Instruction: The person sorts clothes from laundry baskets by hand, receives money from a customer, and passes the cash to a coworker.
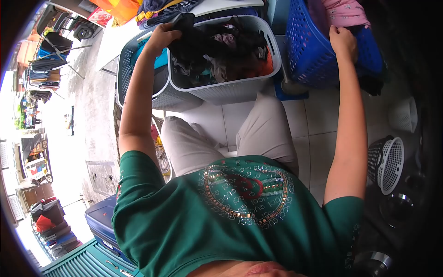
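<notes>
My left hand point(164, 37) is closed on a black garment point(187, 39), raised at the left rim of a grey laundry basket point(226, 90). That basket holds a heap of mostly dark clothes point(226, 51), with some orange and grey among them. My right hand point(344, 42) is closed at the rim of a blue perforated basket point(308, 51). Dark cloth shows beside its fingers, and I cannot tell whether they grip the cloth or the rim. A pink patterned cloth point(346, 13) lies in the blue basket, just beyond this hand.
Left of the middle basket stands another grey basket point(124, 78) with teal cloth. Behind is a white table point(217, 6) bearing folded clothes. White point(392, 166) and dark plastic baskets stand at right. A dark blue suitcase point(104, 221) and clothes racks point(46, 64) are at left.
</notes>
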`<state>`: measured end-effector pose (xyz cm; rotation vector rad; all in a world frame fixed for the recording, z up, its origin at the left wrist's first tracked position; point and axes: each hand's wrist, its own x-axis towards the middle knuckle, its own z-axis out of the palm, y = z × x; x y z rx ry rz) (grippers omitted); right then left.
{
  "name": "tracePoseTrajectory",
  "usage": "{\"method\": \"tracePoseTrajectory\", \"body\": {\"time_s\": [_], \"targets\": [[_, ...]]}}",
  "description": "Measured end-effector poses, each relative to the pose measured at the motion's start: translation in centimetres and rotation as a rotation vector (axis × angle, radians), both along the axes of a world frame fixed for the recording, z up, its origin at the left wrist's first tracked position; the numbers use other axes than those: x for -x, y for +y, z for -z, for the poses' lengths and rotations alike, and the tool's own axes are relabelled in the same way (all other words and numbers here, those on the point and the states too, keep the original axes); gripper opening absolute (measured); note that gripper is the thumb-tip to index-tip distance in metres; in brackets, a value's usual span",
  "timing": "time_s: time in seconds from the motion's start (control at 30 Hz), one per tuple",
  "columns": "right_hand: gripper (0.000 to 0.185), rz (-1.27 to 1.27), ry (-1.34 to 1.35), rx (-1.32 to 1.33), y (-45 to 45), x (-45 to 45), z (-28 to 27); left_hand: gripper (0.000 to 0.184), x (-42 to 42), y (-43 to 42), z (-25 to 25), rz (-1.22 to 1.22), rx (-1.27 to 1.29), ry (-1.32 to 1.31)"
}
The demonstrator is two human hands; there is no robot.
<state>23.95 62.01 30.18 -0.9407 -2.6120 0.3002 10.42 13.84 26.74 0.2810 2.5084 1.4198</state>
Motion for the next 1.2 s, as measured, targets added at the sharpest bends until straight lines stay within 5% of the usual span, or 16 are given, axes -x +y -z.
{"method": "tracePoseTrajectory", "body": {"time_s": [0.1, 0.2, 0.3, 0.4, 0.57, 0.67, 0.73, 0.77, 0.87, 0.9, 1.0, 1.03, 1.07, 1.1, 1.2], "targets": [[0.043, 0.011, -0.009, -0.011, -0.5, -0.2, -0.5, 0.029, 1.0, 0.0, -1.9, 0.029, -0.018, 0.116], [0.043, 0.011, -0.017, -0.013, -0.3, -0.1, -0.2, 0.033, 0.9, 0.7, -5.2, 0.109, 0.399, 0.161], [0.044, 0.008, -0.006, -0.010, 0.5, 0.5, 0.4, 0.025, 2.2, 1.6, -4.2, -0.175, -0.270, 0.454], [0.045, 0.012, 0.003, -0.019, 0.6, 0.4, 0.6, 0.037, 5.6, 1.0, -4.1, 0.099, -0.001, 0.206], [0.043, 0.007, -0.012, 0.003, 0.0, 0.0, -0.1, 0.025, 5.7, 4.6, -2.0, 0.051, -0.166, 0.138], [0.043, 0.020, -0.028, -0.004, -0.4, -0.3, -0.5, 0.074, 6.4, 3.5, 1.1, -0.037, 0.516, 0.539], [0.044, 0.003, 0.010, -0.010, -0.2, -0.1, -0.1, 0.066, 6.0, 3.1, 5.5, 0.273, 0.934, 0.037], [0.044, 0.000, 0.008, -0.007, 0.0, 0.1, 0.1, 0.065, 3.9, 3.0, 7.1, 0.335, 0.901, -0.128], [0.045, 0.008, 0.015, 0.000, 0.3, 0.3, 0.3, 0.095, -2.5, 2.3, 12.7, 0.576, 0.741, 0.043], [0.045, 0.013, -0.001, -0.002, 0.0, 0.2, 0.0, 0.091, -4.3, 2.5, 14.2, 0.572, 0.974, 0.148], [0.044, 0.025, -0.014, -0.011, -0.6, -0.3, -0.4, 0.070, -3.4, 1.1, 18.1, 0.486, 0.977, 0.371], [0.044, 0.030, -0.011, -0.012, -0.7, -0.3, -0.5, 0.040, -3.8, 1.7, 14.1, 0.440, 0.887, 0.217], [0.044, 0.029, -0.009, -0.020, -0.5, -0.1, -0.5, 0.041, -2.4, 0.9, 13.7, 0.400, 0.779, 0.410], [0.044, 0.017, -0.022, -0.033, -0.1, 0.0, -0.2, 0.049, -0.8, 0.6, 11.8, 0.332, 0.630, 0.257], [0.044, 0.002, -0.033, -0.021, 0.4, 0.3, 0.1, 0.055, 1.8, 2.3, 3.7, 0.193, 0.613, 0.386]]}}
